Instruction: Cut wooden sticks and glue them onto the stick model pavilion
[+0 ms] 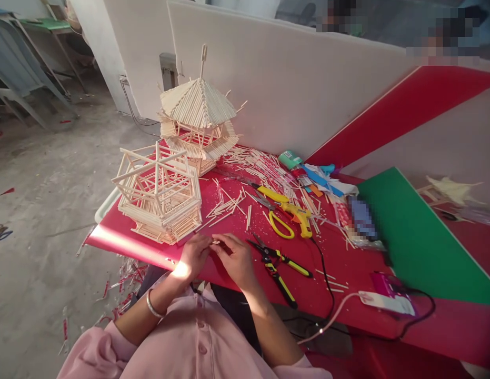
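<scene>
My left hand [194, 255] and my right hand [236, 259] meet at the front edge of the red table, fingers pinched together. A small pale piece [216, 242] shows between the fingertips, perhaps a bit of wooden stick; it is too small to tell. Just beyond the left hand stands an open hexagonal frame [161, 202] built of thin wooden sticks. Behind it rises a stick pavilion [199, 108] with a pointed roof. To the right of my right hand lie pruning shears [277, 268] with black and yellow handles, their blades apart.
Scissors [282, 225] with yellow handles and a yellow glue gun [302, 218] lie beyond the shears. Loose sticks [256, 166] spread toward the white partition [276, 89]. A green divider [422, 237] and a power strip [387, 302] with cords are on the right. Wrappers [128, 273] litter the floor.
</scene>
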`<state>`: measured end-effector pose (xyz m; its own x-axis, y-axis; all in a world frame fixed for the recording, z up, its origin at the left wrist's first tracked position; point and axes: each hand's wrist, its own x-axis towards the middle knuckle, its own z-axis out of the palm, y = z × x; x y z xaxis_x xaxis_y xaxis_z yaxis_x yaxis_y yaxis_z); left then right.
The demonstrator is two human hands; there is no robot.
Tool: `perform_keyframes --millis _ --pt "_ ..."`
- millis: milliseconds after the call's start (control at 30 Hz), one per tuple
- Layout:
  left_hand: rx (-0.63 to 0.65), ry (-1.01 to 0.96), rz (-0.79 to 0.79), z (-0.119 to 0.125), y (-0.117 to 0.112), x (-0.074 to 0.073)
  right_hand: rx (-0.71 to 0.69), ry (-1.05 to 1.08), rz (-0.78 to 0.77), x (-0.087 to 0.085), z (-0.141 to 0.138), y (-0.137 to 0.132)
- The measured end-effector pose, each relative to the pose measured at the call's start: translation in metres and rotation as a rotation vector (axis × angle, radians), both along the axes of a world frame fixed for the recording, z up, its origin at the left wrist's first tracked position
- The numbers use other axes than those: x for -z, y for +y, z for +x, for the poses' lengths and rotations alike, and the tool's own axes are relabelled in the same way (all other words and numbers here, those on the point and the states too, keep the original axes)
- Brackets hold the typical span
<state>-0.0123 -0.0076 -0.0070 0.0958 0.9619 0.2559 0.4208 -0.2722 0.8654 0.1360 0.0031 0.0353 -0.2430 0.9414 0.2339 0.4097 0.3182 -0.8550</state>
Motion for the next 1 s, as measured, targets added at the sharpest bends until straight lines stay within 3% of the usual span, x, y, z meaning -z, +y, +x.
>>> perform_keyframes --millis 233,700,1000 --pt "0.040 0.056 -0.011 -0.005 -0.001 0.000 0.007 0.105 -0.055 0.009 -0.002 0.002" --pt "-0.061 -0.091 -0.052 -0.006 -0.005 0.003 -0.016 0.113 0.048 0.019 -0.011 0.001" --pt "-0.040 -0.012 -0.031 -0.008 -0.001 0.002 -0.020 0.106 0.076 0.015 -0.010 -0.001"
